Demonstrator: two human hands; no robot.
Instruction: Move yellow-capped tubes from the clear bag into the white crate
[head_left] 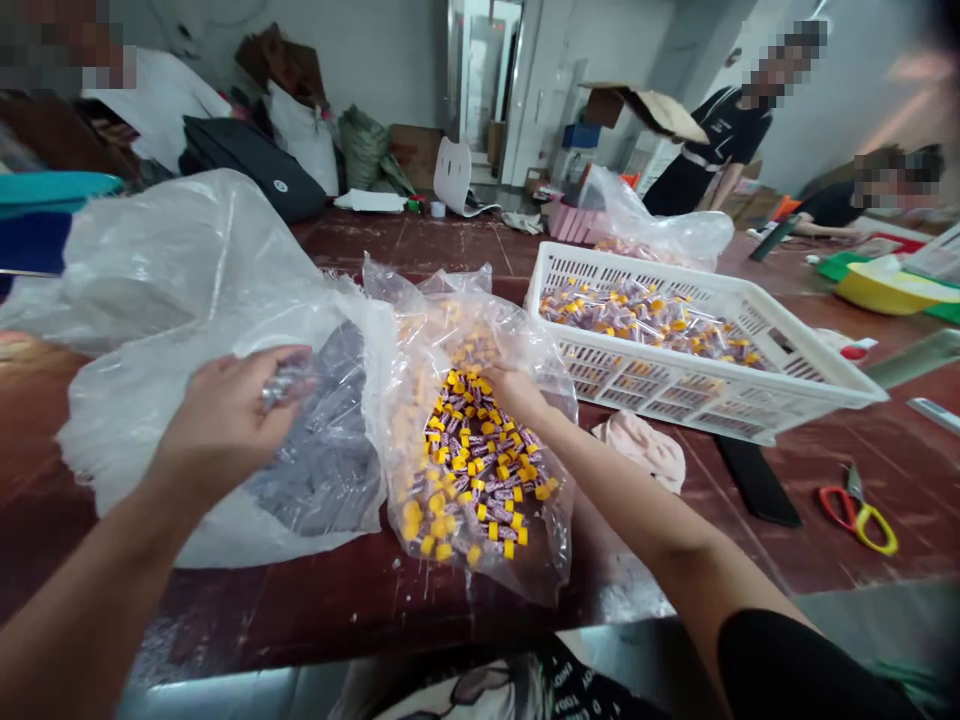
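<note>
Small purple packets with yellow ends [480, 480] lie heaped in a clear plastic bag [442, 320] on a dark red table [225, 610], directly in front of the person. The right hand [517, 392] reaches into the bag's mouth, its fingers buried among the packets, so whether it has hold of any cannot be told. Just to the left, the left hand [225, 425] is curled nearly closed around a small bunch of silvery packets [285, 382], held above a second clear bag of grey packets [322, 470]. That bag's loose film [172, 270] billows up and spreads toward the left.

On the right, a pink cloth [645, 450] touches the edge of a white perforated plastic crate [675, 390], which holds more yellow-ended packets [645, 325]. Red-and-yellow-handled scissors [855, 515] lie nearer the table's right edge. Beyond the crate stands another plastic bag [660, 225]. Farther right, a yellow basin [877, 290] sits near a seated co-worker [832, 205], and a standing co-worker [720, 140] is at the far end of the table.
</note>
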